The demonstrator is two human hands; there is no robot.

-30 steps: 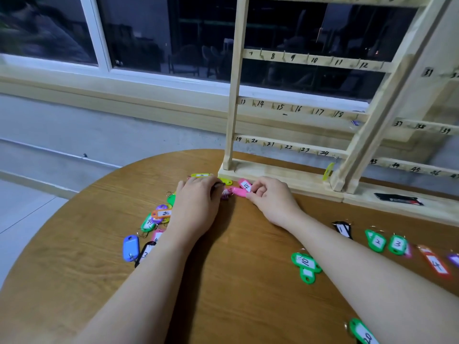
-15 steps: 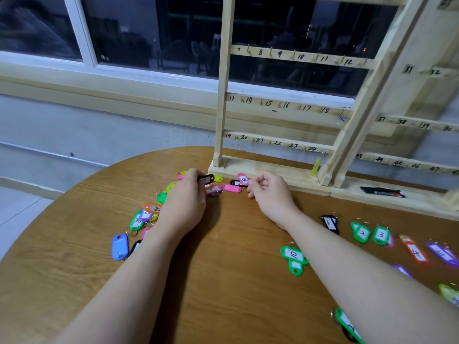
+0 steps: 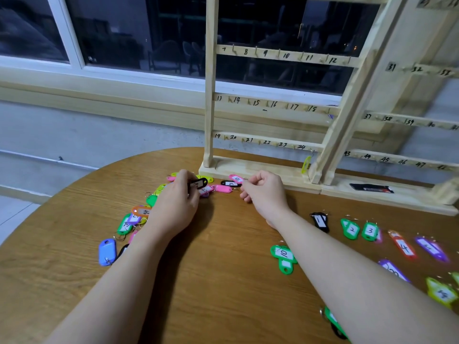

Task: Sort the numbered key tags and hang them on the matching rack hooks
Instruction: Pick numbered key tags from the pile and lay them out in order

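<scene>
My left hand [image 3: 177, 203] pinches a black key tag [image 3: 198, 183] just above a heap of coloured tags [image 3: 139, 216] at the table's left. My right hand [image 3: 263, 192] pinches the ring of a pink tag [image 3: 236, 178] beside another black tag [image 3: 231, 183] and a plain pink tag [image 3: 223, 188], close to the rack's base. The wooden rack [image 3: 211, 95] stands at the back with numbered hooks on its bars. Sorted tags lie to the right: black 1 [image 3: 320, 220], green 2 [image 3: 351, 228], green 3 [image 3: 370, 230], green 10 [image 3: 284, 254].
A round wooden table [image 3: 218, 281] carries everything. More tags lie at the right edge, red [image 3: 403, 248] and purple [image 3: 431, 248]. A yellow-green tag [image 3: 306, 165] hangs near hook 24. A black card [image 3: 371, 188] lies on the rack's base. A dark window is behind.
My left hand has lifted a black tag out of the heap. My right hand has shifted slightly and now pinches the pink tag's ring. The view has dropped a little.
</scene>
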